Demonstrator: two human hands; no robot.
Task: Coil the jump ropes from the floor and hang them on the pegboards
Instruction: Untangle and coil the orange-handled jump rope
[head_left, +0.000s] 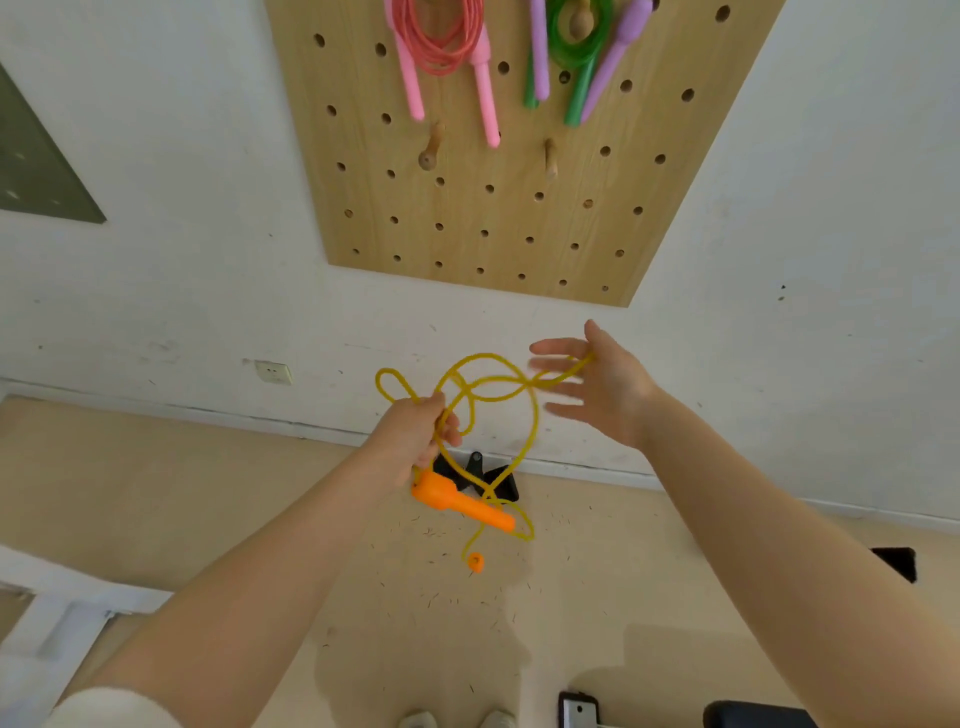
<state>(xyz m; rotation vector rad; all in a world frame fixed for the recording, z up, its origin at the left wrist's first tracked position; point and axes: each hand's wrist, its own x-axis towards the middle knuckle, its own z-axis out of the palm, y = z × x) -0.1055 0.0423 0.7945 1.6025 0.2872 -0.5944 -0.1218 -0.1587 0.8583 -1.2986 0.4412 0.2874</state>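
Observation:
A yellow jump rope (488, 387) with orange handles loops in the air between my hands. My left hand (415, 431) grips a bunch of its loops, and one orange handle (460, 501) hangs just below that fist. The other orange handle end (476, 561) dangles lower on the cord. My right hand (597, 387) is spread with straight fingers, and a loop of the cord lies over them. Above, the wooden pegboard (493, 218) carries a coiled pink rope (441, 47) and a green rope with purple handles (576, 47). Two bare pegs (431, 150) (549, 158) stick out below them.
A black object (498, 480) lies on the floor at the wall behind the rope. A wall socket (272, 371) sits left of my hands. A phone (577, 709) and a dark item (753, 714) lie at the bottom right, near my shoes (457, 719).

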